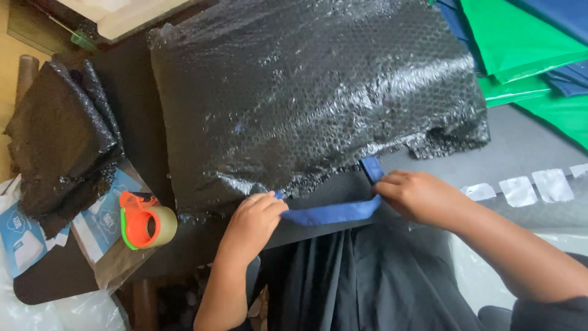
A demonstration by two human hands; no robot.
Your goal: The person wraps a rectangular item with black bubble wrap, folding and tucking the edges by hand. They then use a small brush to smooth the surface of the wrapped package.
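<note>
The left hand point(254, 214) pinched one end of a flat blue fabric strap point(334, 213) between thumb and fingers, and the right hand point(413, 193) pinched the other end where the strap bent upward, its grip pressed together on the fold. The strap lay stretched between the two hands along the near edge of the dark counter point(520, 144), just below a large parcel wrapped in black bubble wrap point(312, 92).

The strap looked thin and slick, so it could have slipped out of either pinch if the pull grew uneven. The ragged lower edge of the bubble wrap sat touching the strap's upturned end; tugging there might have torn the film or dragged the parcel toward the counter's edge.

The wrap was glossy and dimpled with small round cells, crumpled at the corners. A second, smaller bundle of black bubble wrap point(58, 141) sat well to the left. An orange and green tape dispenser with a roll of brownish tape point(147, 220) rested near the left hand. Smooth green and blue plastic sheets point(520, 43) lay at the upper right, and short pieces of clear tape point(517, 190) were stuck along the counter beyond the right hand.
</note>
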